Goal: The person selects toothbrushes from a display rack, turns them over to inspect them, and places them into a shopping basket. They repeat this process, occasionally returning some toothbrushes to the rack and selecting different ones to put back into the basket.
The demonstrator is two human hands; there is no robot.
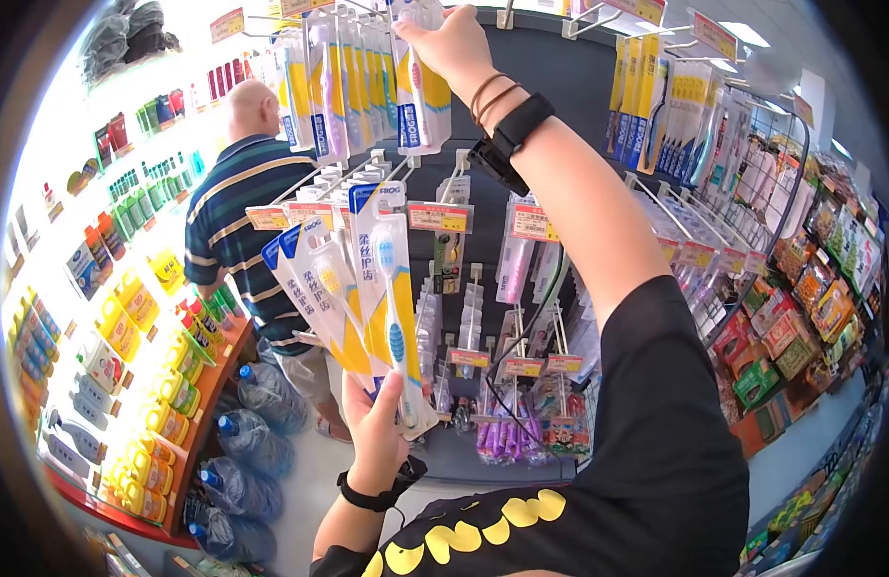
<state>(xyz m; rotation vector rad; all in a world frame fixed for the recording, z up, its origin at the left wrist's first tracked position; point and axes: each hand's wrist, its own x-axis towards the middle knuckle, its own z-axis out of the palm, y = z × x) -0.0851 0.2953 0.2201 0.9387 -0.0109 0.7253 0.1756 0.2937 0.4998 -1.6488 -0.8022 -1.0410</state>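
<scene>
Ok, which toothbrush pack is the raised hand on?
On the dark display wall straight ahead, follow the top row of hanging packs. The right hand grips the toothbrush pack at that row's right end: yellow-and-white card, blue label, bare panel beside it.

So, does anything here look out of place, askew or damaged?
Nothing looks damaged. Only the big water bottles lie tilted on the floor beside the left shelf, not on it.
</scene>
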